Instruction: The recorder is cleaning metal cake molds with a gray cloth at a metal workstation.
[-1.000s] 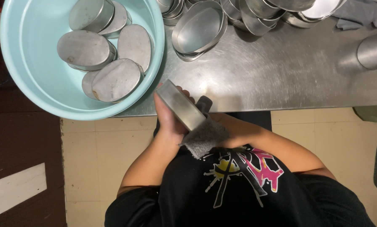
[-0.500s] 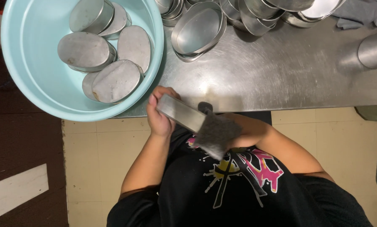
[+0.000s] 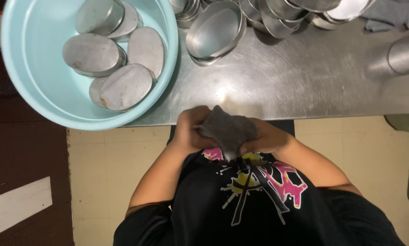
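My left hand (image 3: 190,131) and my right hand (image 3: 267,136) meet just in front of the steel table's near edge (image 3: 304,98), over my black printed shirt. Between them is a grey cloth (image 3: 227,130), bunched up. My right hand grips the cloth. It covers the oval metal tin that my left hand holds, so the tin is almost wholly hidden, with only a thin sliver of its rim showing by my left fingers.
A light blue basin (image 3: 40,98) overhangs the table's left end and holds several oval tins (image 3: 124,86) lying upside down. More oval tins (image 3: 216,32) are stacked along the table's back. A steel cylinder (image 3: 407,53) and another grey cloth (image 3: 389,13) lie at the right.
The tin was held tilted and in plain sight in my left hand. It has come lower towards my body, and the cloth in my right hand now covers it.
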